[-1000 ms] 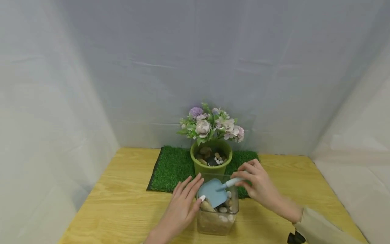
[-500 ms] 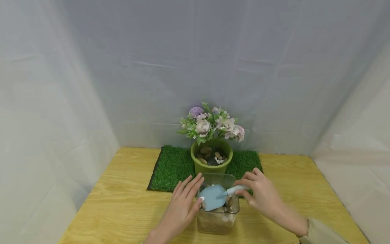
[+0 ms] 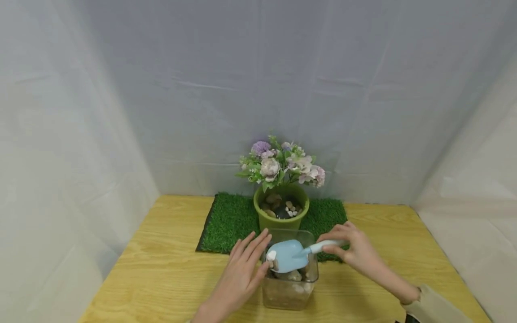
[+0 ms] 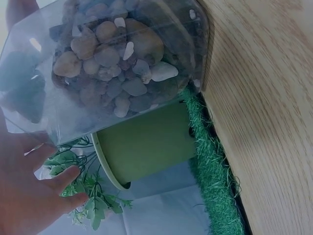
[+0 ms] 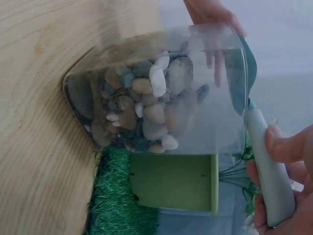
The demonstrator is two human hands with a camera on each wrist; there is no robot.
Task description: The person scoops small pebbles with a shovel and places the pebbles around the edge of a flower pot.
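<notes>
In the head view, a light blue toy shovel (image 3: 290,256) lies across the mouth of a clear plastic container (image 3: 287,299) that holds stones (image 5: 146,98) of mixed sizes. My right hand (image 3: 357,249) grips its white handle (image 5: 270,166), thumb along the near side. A white pebble (image 3: 271,255) and a brownish one appear at the blade's left edge; whether the blade carries them I cannot tell. My left hand (image 3: 242,271) rests against the container's left side with fingers extended, thumb near the rim. In the left wrist view the blade shows dimly through the plastic.
Just behind the container stands a green flowerpot (image 3: 278,222) with pale and purple flowers (image 3: 282,165) and some stones inside. It sits on an artificial grass mat (image 3: 230,224) on a wooden table (image 3: 161,269). White sheets (image 3: 258,80) hang around the table.
My right hand has moved down and then right, pulling the shovel with it. The blade has turned and its face is lighter now. My left hand stays at the container.
</notes>
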